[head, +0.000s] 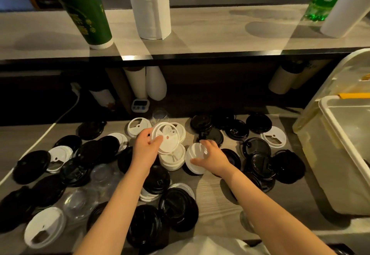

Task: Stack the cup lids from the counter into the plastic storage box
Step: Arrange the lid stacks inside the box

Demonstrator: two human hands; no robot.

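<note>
my left hand [145,146] pinches one white lid [166,136], tilted up; my right hand [213,157] grips a small white stack [195,158]. black, white and clear lids [32,166] litter the counter [212,186]. the storage box [320,164] at right looks empty, so i judge nearly all remains.

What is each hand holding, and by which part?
Left hand pinches a tilted white lid by its rim; right hand grips a second white lid by its edge.

Left hand [145,146] curled round a tilted white lid [167,137], right hand [215,157] round a lid stack [195,154].
</note>
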